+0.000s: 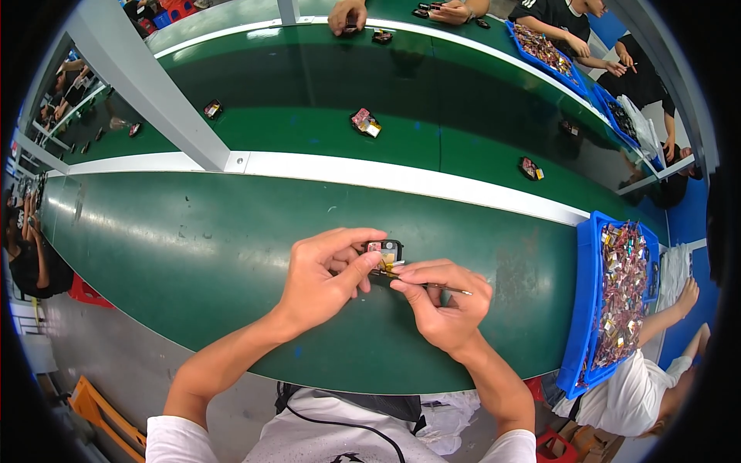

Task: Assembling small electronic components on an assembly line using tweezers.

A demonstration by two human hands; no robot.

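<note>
Fingers of the left hand (328,270) pinch a small black part (385,255) just above the green desk (193,255); the right hand (444,305) pinches a thin tool (446,288), tip at the part. A blue bin (588,309) of parts sits to the right.

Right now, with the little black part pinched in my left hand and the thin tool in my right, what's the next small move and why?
Probably ease the thin tool a touch further in. The right hand holds it level, its near end at the yellow piece on the small black part, which the left hand pinches above the green bench.
</note>
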